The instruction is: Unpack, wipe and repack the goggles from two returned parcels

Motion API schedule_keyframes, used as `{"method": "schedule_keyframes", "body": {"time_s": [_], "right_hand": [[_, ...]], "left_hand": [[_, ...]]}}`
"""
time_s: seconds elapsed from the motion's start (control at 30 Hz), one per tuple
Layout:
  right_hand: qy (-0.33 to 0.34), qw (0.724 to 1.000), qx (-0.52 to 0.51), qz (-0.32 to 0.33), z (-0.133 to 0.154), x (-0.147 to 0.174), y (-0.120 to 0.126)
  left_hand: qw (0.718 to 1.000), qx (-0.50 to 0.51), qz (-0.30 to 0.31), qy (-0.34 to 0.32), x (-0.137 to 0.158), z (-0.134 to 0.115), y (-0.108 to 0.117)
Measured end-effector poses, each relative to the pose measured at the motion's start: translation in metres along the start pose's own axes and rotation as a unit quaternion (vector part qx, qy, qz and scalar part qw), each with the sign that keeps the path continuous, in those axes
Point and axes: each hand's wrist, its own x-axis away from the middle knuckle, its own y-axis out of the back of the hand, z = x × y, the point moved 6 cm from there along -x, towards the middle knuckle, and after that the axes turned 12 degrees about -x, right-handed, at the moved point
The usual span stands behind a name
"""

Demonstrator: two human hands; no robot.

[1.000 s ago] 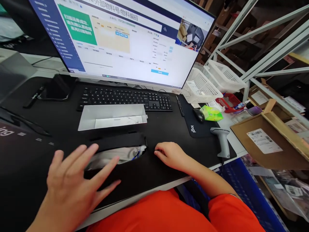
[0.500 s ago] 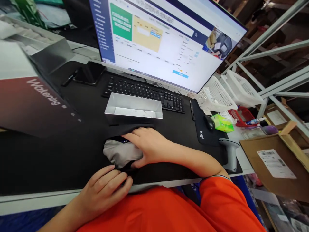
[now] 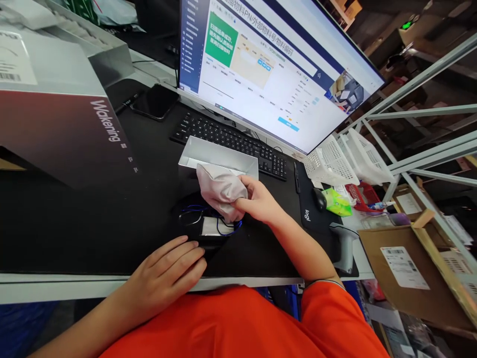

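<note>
My right hand [image 3: 257,200] is closed on a crumpled, pale grey cloth-like bundle [image 3: 221,189], thumb on the near side, lifted above the black desk mat. Under it lies an open black case [image 3: 218,242] with a white rectangular piece [image 3: 214,226] and a thin blue cord [image 3: 226,232]. What the bundle wraps is hidden. At the near left, my left hand [image 3: 171,266] rests with its fingers stretched out against the case's near edge; its thumb is out of sight. Just behind the bundle stands an open silver-grey box [image 3: 190,151].
A keyboard [image 3: 231,144] and a monitor [image 3: 261,84] stand behind the box. To the left are a large "Wakening" box [image 3: 74,134] and a phone [image 3: 156,102]. On the right are a mouse [image 3: 319,199], a barcode scanner [image 3: 345,248] and a cardboard box [image 3: 406,263].
My right hand has lifted the grey bundle up and away from the black case, uncovering the white piece and blue cord. My left hand stays near the desk edge. The view has shifted.
</note>
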Motion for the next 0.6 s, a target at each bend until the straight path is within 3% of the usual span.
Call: {"method": "schedule_keyframes", "body": {"time_s": [0.13,0.3,0.43,0.6], "right_hand": [[0.093,0.98,0.176,0.01,0.016,0.012,-0.019],[0.106,0.86,0.479,0.14,0.022,0.031,-0.055],[0.091,0.803,0.557,0.191,0.02,0.038,-0.074],[0.068,0.79,0.569,0.215,0.023,0.035,-0.082]], "left_hand": [[1.0,-0.002,-0.006,0.008,-0.003,0.002,0.001],[0.999,-0.016,-0.023,0.015,-0.005,0.001,0.003],[0.999,-0.029,-0.03,0.003,-0.013,0.006,0.005],[0.997,-0.035,0.064,-0.016,-0.023,0.041,0.002]]}}
